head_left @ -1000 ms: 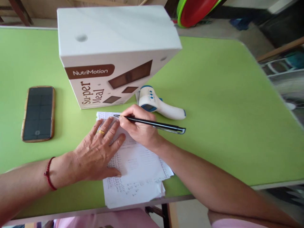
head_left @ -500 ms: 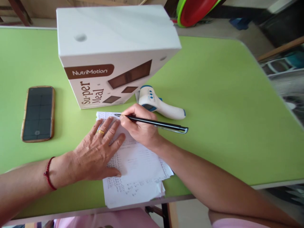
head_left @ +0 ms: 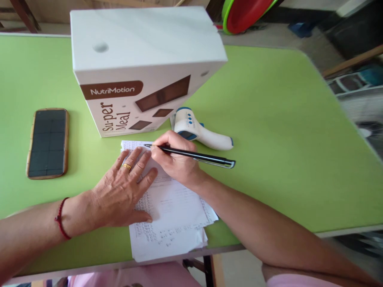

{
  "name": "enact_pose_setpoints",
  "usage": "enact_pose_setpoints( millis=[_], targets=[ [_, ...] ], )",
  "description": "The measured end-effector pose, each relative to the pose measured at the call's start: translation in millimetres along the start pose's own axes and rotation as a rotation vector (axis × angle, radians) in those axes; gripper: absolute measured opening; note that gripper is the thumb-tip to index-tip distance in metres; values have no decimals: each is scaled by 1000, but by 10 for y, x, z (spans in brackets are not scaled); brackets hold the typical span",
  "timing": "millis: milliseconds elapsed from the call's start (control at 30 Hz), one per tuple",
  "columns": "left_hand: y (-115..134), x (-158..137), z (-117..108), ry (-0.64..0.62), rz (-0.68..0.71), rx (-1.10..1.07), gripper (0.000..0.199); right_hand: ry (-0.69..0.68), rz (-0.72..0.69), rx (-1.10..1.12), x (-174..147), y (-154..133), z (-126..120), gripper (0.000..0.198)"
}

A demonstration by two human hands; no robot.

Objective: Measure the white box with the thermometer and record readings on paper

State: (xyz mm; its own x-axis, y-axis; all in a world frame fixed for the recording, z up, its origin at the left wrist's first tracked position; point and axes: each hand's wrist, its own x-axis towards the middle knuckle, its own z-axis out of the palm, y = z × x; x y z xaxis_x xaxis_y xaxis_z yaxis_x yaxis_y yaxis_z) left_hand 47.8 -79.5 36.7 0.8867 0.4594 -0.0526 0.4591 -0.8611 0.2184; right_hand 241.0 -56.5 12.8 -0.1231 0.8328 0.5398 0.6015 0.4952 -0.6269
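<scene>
My left hand [head_left: 127, 187] lies flat with fingers spread on several stacked sheets of paper [head_left: 173, 205], which carry handwriting and some faint print. A gold ring is on one finger and a red cord circles the wrist. In my right hand [head_left: 176, 159] a black pen [head_left: 203, 154] is pinched, its tip at the top part of the upper sheet. Just beyond that hand lies a white and blue infrared thermometer [head_left: 206, 134], its handle pointing right. The hands cover part of the writing.
Behind the papers stands a large white NutriMotion box [head_left: 149, 44]. To the left, a phone [head_left: 48, 143] in a brown case lies face up on the green table [head_left: 284, 139]. Past the far edge are a red and green basin [head_left: 243, 16] and, at right, a fan [head_left: 365, 123].
Hardly anything differs: the pen's back end has tilted very slightly, and a small round mark on the phone screen has faded. Both hands stay in place.
</scene>
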Motion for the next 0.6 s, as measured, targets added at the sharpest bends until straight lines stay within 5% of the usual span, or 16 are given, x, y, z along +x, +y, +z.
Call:
enact_pose_setpoints(
  millis=[600],
  targets=[
    [-4, -4, 6, -10, -11, -31, 98, 29, 7, -19, -1, 34, -17, 16]
  ],
)
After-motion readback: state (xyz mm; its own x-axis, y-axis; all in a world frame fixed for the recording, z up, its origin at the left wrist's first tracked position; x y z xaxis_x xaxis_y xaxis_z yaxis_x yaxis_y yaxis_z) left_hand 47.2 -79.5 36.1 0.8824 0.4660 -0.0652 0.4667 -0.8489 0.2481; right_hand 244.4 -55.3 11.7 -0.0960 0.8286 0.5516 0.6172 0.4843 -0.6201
